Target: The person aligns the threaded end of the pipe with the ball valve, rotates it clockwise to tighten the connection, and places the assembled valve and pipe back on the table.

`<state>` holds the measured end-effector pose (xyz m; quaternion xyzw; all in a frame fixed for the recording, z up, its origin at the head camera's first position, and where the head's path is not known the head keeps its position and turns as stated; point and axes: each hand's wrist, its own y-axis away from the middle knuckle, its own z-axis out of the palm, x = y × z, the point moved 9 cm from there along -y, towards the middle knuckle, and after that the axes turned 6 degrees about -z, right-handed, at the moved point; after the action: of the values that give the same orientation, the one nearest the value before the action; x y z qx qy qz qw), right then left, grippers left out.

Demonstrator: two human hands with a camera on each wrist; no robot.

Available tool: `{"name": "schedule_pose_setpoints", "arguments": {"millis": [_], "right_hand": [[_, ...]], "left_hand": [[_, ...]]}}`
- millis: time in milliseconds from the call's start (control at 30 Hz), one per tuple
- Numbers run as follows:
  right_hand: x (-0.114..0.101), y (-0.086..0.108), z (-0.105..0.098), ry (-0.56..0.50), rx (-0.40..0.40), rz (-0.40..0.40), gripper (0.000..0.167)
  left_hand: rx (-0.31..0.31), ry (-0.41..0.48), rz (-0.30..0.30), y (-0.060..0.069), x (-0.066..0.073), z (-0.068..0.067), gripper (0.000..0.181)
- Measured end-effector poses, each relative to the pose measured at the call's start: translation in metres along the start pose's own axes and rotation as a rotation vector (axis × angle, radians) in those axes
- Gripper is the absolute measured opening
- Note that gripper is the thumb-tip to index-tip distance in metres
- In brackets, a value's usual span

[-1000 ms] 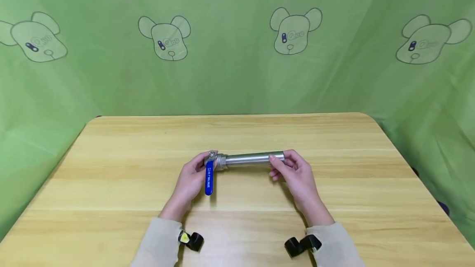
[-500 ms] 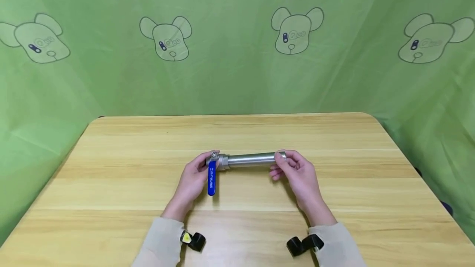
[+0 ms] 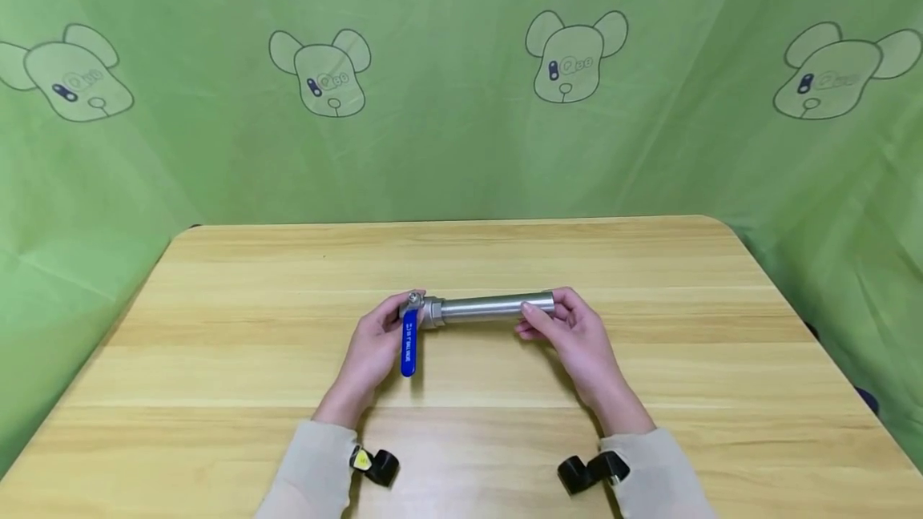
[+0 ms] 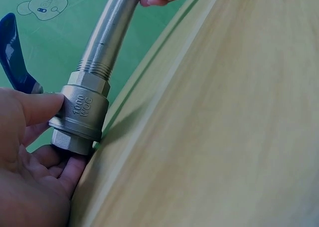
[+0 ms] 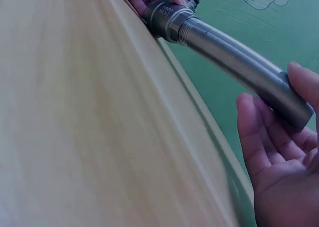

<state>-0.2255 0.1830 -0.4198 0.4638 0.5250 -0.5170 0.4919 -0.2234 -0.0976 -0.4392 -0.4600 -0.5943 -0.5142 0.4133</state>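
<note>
A steel ball valve (image 4: 82, 110) with a blue lever (image 3: 409, 347) is joined to a straight metal pipe (image 3: 483, 308). My left hand (image 3: 371, 355) grips the valve body, thumb on its side and fingers under its hex end. The lever points toward me. At the pipe's other end my right hand (image 3: 580, 347) holds it between thumb and fingers. Threads (image 5: 184, 31) of the pipe show beside the valve's hex collar in both wrist views. Pipe and valve are held above the table, tilted slightly up to the right.
The light wooden table (image 3: 461, 255) has rounded far corners. Behind and beside it hangs a green cloth (image 3: 447, 166) with bear-head outlines. A black strap mount sits on each sleeved wrist.
Between the earlier views, my right thumb shifted right toward the pipe's end; now it lies further left along the pipe again. My left hand keeps its grip on the valve.
</note>
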Motion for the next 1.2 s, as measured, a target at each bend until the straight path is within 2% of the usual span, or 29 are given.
{"name": "schedule_pose_setpoints", "arguments": {"millis": [267, 467, 633, 767, 933, 1200], "right_hand": [[-0.0015, 0.0018, 0.0038, 0.02, 0.011, 0.009, 0.043], [-0.006, 0.0026, 0.0068, -0.04, -0.033, -0.016, 0.054], [-0.0054, 0.0029, 0.0059, -0.044, -0.055, -0.018, 0.043], [-0.0046, 0.0032, 0.0029, -0.006, -0.012, -0.001, 0.036], [-0.0052, 0.0037, 0.002, 0.0, 0.05, 0.016, 0.04], [-0.0038, 0.0009, 0.0011, 0.039, 0.092, 0.014, 0.042]], "left_hand": [[-0.001, -0.005, -0.005, 0.0005, -0.001, 0.0004, 0.042], [0.01, -0.002, -0.02, 0.0017, -0.0016, -0.0009, 0.041], [0.008, 0.0, -0.012, 0.0009, -0.0011, -0.0004, 0.041], [0.011, -0.009, -0.013, 0.0008, -0.0009, -0.0006, 0.041], [0.009, -0.021, -0.018, 0.0014, -0.0001, -0.0002, 0.04], [0.01, -0.024, -0.026, -0.0004, -0.0009, -0.0004, 0.04]]}}
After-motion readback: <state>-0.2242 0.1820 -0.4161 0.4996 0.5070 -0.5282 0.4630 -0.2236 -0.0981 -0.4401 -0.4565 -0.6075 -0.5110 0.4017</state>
